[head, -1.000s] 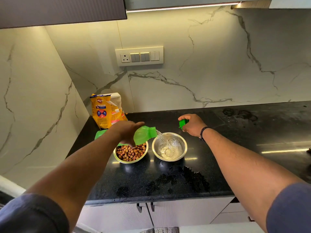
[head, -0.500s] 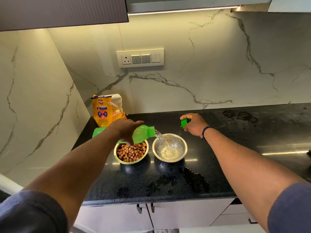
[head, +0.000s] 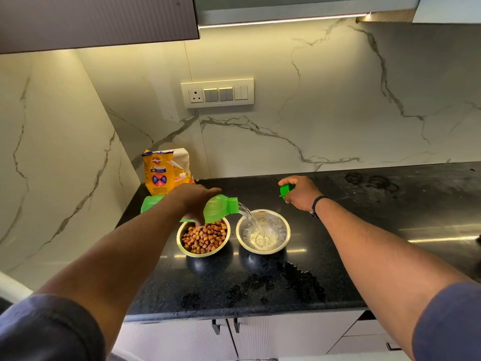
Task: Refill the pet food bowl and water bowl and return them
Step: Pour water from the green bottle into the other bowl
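The left hand (head: 194, 201) grips a green bottle (head: 216, 208) tipped on its side above the food bowl (head: 203, 238), fingers wrapped around its middle. A stream of water (head: 250, 218) runs from the bottle's mouth into the water bowl (head: 263, 231), which sits just right of the food bowl on the black bench (head: 364, 243). The food bowl is heaped with brown kibble. The right hand (head: 302, 192) hovers behind the water bowl, fingers closed on a green cap (head: 285, 190). A yellow pet food bag (head: 164, 170) stands upright against the marble wall in the back left corner. Wet patches (head: 299, 282) darken the bench nearer its front edge
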